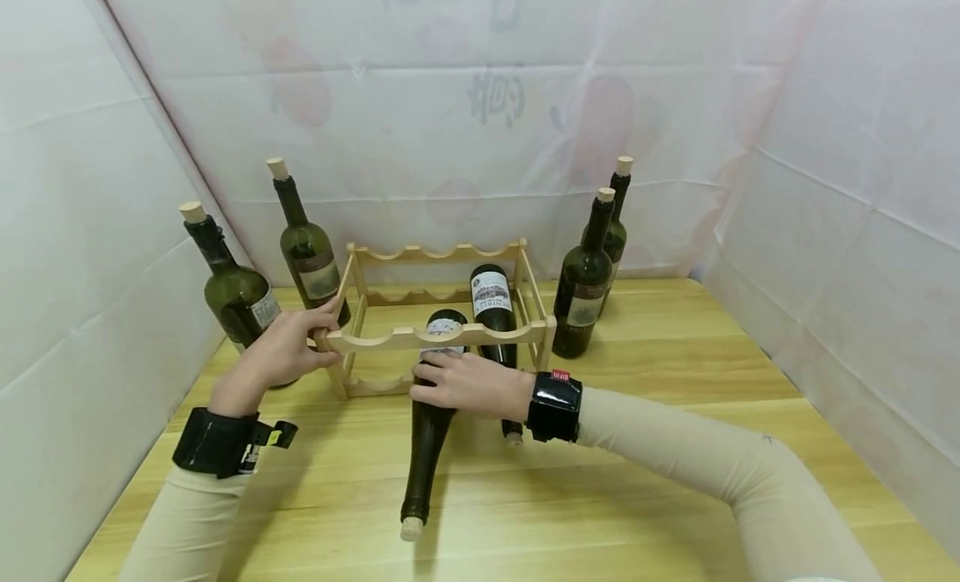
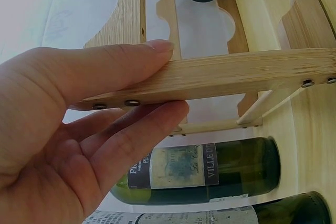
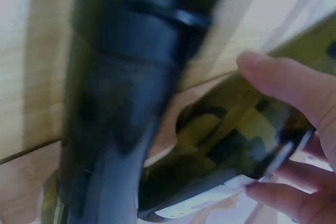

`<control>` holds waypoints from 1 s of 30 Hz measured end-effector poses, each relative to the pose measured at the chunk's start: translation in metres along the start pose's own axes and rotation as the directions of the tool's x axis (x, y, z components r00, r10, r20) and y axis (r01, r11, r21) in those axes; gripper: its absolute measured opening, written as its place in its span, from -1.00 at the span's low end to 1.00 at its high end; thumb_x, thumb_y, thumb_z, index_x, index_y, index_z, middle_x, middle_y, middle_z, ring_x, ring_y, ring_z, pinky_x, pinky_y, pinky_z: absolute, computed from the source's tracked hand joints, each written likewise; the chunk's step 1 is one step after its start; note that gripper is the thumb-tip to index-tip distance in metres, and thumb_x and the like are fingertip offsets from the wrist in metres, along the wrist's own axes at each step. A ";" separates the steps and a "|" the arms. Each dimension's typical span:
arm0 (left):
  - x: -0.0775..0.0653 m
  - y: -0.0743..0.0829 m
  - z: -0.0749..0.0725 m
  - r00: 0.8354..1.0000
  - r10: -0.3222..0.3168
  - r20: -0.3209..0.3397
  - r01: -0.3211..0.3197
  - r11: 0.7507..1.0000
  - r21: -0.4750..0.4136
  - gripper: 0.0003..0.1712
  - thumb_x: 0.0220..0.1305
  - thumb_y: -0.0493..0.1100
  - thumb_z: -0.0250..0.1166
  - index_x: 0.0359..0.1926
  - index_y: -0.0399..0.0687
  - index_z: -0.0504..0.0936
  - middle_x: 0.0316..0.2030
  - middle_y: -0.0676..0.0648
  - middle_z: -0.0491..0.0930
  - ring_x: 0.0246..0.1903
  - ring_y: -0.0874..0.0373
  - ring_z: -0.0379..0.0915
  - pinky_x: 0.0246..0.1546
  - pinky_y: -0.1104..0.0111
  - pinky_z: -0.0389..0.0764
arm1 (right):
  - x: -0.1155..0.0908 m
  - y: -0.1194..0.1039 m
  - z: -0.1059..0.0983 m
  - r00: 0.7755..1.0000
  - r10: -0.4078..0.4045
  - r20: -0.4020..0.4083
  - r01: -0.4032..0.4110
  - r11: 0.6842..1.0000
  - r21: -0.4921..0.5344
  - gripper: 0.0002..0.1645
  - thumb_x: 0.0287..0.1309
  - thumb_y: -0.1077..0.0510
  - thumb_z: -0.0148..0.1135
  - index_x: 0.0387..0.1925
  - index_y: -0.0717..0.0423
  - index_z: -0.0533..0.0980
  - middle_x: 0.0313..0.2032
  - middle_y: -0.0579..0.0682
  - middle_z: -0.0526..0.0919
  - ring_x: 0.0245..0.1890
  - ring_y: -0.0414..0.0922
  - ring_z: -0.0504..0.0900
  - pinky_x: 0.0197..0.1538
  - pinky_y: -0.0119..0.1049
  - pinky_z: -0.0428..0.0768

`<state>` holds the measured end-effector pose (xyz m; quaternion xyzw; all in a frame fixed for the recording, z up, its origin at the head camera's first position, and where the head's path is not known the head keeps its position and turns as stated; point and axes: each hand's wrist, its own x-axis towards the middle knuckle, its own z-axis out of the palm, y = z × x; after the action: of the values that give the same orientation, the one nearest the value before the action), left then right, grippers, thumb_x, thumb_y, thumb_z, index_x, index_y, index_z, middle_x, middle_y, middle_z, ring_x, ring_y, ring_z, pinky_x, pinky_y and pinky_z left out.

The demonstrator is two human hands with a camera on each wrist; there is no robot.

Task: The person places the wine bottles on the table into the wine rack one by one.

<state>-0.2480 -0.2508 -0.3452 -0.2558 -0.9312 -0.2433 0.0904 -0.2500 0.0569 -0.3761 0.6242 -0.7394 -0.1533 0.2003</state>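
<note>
A wooden wine rack (image 1: 408, 340) with scalloped rails stands on the table. My left hand (image 1: 288, 348) pinches its left front corner; in the left wrist view the thumb lies on one side of a wooden bar (image 2: 226, 80) and fingers on the other. With my right hand (image 1: 472, 386) I hold a dark green wine bottle (image 1: 427, 453) round its body, its base inside the rack's lower level and its corked neck pointing towards me. Another bottle (image 1: 491, 303) lies in the rack to its right; its neck (image 3: 123, 87) looms large in the right wrist view.
Two corked bottles stand left of the rack, one nearer (image 1: 232, 294) and one farther back (image 1: 309, 261). Two more stand close together on the right, a front one (image 1: 581, 290) partly covering a rear one (image 1: 617, 232). White cloth walls (image 1: 480, 165) border the wooden table (image 1: 645, 482).
</note>
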 end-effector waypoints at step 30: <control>-0.001 -0.002 0.001 1.000 0.009 -0.005 -0.009 1.000 -0.001 -0.77 -0.07 -0.31 0.49 -0.36 -0.03 0.65 0.30 -0.33 0.26 -0.57 0.20 0.41 -0.53 0.31 0.42 | -0.007 0.014 -0.012 0.981 0.081 0.175 -0.161 0.840 0.519 -0.39 0.06 0.42 0.02 0.18 0.02 0.45 0.35 0.14 0.25 0.37 -0.06 0.13 0.30 -0.31 0.23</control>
<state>-0.2477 -0.2521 -0.3472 -0.2595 -0.9297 -0.2438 0.0939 -0.2553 0.0669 -0.3598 0.5942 -0.8036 0.0246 -0.0250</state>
